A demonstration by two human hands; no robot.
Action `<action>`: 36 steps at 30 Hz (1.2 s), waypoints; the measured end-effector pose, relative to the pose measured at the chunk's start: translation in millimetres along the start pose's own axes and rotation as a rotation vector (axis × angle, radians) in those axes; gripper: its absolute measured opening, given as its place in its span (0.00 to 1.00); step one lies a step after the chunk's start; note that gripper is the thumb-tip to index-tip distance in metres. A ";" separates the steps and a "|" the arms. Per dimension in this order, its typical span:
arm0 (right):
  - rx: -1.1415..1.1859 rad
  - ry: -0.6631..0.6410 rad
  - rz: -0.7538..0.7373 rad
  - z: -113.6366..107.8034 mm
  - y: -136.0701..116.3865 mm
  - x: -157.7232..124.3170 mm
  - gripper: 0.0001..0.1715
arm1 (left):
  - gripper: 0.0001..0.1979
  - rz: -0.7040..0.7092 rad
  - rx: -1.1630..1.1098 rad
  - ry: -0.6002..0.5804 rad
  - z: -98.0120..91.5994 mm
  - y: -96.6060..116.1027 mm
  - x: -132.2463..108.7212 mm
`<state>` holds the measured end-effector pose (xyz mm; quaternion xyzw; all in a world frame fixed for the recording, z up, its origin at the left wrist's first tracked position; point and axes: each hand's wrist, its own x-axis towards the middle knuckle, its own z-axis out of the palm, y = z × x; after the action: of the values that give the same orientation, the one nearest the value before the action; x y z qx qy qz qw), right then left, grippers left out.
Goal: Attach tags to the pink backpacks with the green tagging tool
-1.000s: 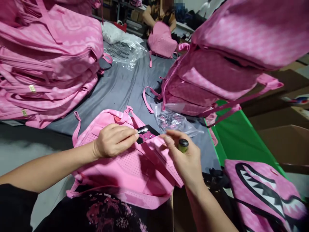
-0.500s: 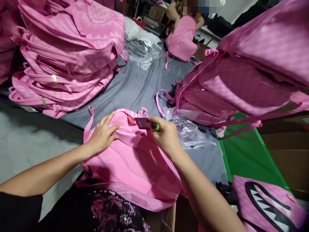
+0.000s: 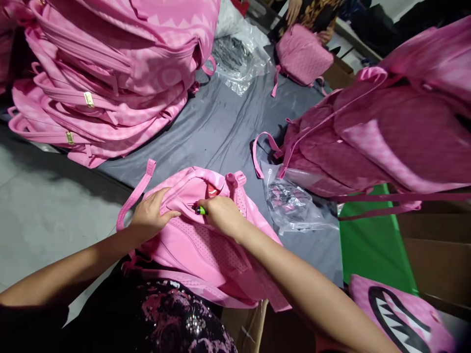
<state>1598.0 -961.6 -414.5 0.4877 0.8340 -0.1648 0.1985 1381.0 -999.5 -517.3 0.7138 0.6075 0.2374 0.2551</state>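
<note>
A pink backpack [image 3: 206, 245] lies back-side up at the near edge of a grey-covered table [image 3: 217, 132]. My left hand [image 3: 149, 215] presses on its upper left part, fingers gripping the fabric at the top opening. My right hand [image 3: 221, 215] is closed around a small green lighter [image 3: 199, 210] and reaches into the top of the bag. The black card seen earlier is out of sight.
Stacks of pink backpacks stand at the left [image 3: 110, 73] and at the right [image 3: 386, 132]. A clear plastic bag [image 3: 294, 206] lies right of my bag, another [image 3: 239, 54] farther back. Another person handles a pink backpack [image 3: 303, 54] across the table. A green surface [image 3: 371, 240] adjoins at right.
My right hand took the black card from my left hand and moved it into the bag's top, where it is now hidden. My left hand dropped onto the bag. The view shifted down.
</note>
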 end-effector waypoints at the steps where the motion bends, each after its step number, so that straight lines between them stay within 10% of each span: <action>1: 0.013 0.003 0.010 1.5 -0.6 -1.0 0.13 | 0.32 0.001 0.001 0.010 1.4 -0.9 0.2; 24: 0.200 0.155 -0.193 -10.3 -25.1 25.4 0.08 | 0.32 0.075 -0.014 0.036 2.2 -11.5 4.5; 36: 0.259 0.184 0.115 -18.1 -37.4 31.0 0.12 | 0.28 0.133 0.014 0.038 -1.1 -10.5 5.5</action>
<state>1548.3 -947.5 -411.0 0.5692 0.7912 -0.2138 0.0660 1373.2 -992.6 -523.2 0.7497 0.5650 0.2632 0.2223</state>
